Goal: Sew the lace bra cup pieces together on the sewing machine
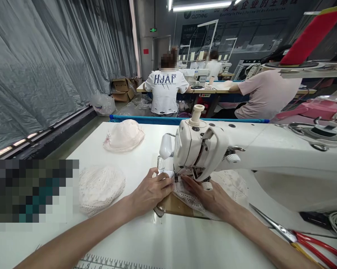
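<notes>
A white sewing machine (190, 149) stands in front of me, and a piece of white lace fabric (189, 198) lies under its needle area. My left hand (153, 189) is just left of the presser foot (176, 178), its fingers bent and closed at the fabric's edge. From the other side, my right hand (204, 191) presses together on the lace, fingertips close to the foot and partly hidden by the machine head. More lace spreads out behind my right wrist.
Left of the machine are a stack of lace pieces (101, 190) and a pile of pale cup-shaped pieces (123, 135). Red-handled scissors (291, 235) lie at the right, and a ruler (109, 261) at the front edge. Other people sit at machines beyond the table.
</notes>
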### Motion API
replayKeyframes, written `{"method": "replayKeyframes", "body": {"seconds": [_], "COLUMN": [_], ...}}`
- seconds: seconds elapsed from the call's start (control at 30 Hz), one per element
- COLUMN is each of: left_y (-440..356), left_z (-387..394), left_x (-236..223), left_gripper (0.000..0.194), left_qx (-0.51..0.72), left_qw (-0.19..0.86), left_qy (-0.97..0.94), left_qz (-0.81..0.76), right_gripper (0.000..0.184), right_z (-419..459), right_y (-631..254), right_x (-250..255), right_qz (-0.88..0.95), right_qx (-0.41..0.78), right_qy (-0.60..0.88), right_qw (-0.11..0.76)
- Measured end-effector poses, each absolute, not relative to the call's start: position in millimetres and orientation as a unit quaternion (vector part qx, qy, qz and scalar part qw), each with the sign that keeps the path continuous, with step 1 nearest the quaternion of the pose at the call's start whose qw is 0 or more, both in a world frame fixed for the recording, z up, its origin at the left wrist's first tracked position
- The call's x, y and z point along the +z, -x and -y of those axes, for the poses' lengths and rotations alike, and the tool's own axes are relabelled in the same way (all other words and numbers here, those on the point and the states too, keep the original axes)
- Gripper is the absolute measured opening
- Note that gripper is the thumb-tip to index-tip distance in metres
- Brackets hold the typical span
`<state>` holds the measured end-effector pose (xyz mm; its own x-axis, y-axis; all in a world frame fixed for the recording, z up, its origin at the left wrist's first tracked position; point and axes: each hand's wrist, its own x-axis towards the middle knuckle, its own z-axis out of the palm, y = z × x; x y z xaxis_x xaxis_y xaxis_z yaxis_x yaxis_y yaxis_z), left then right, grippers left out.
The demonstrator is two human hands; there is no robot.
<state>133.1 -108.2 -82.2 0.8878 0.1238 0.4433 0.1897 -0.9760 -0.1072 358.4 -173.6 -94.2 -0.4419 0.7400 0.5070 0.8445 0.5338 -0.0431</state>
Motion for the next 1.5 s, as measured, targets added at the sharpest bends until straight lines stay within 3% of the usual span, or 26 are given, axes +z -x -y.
{"method": "replayKeyframes", "body": {"seconds": [0.17,0.3,0.47,0.8,1.03,1.5], "left_y": [-135.0,-137.5,-143.1,-143.0,-143.2,-139.3], "left_z": [112.6,118.4,119.9,115.0,116.6,123.8], "left_x": [-85.5,-91.3,-93.3,-103.0,-102.8,-99.0], "left_gripper": [0.023,0.023,0.025,0.018,0.022,0.021], "left_qx": [-0.241,-0.255,-0.238,-0.318,-0.303,-0.287], "left_qw": [0.061,0.027,0.031,0.003,-0.015,-0.003], "left_qy": [0.965,0.964,0.965,0.942,0.946,0.951], "left_qz": [0.083,0.073,0.105,0.108,0.11,0.116], "right_gripper": [0.026,0.044,0.02,0.018,0.031,0.02], "right_z": [180.9,200.3,209.9,208.8,212.8,217.6], "right_y": [-356.3,-345.6,-332.7,-322.5,-324.2,-321.4], "right_x": [-90.5,-81.6,-91.2,-90.8,-87.8,-89.3], "right_qz": [0.845,0.877,0.864,0.844,0.871,0.875], "right_qx": [-0.091,-0.05,-0.107,-0.138,-0.165,-0.102], "right_qy": [0.463,0.424,0.421,0.442,0.384,0.387], "right_qw": [0.25,0.221,0.253,0.271,0.257,0.273]}}
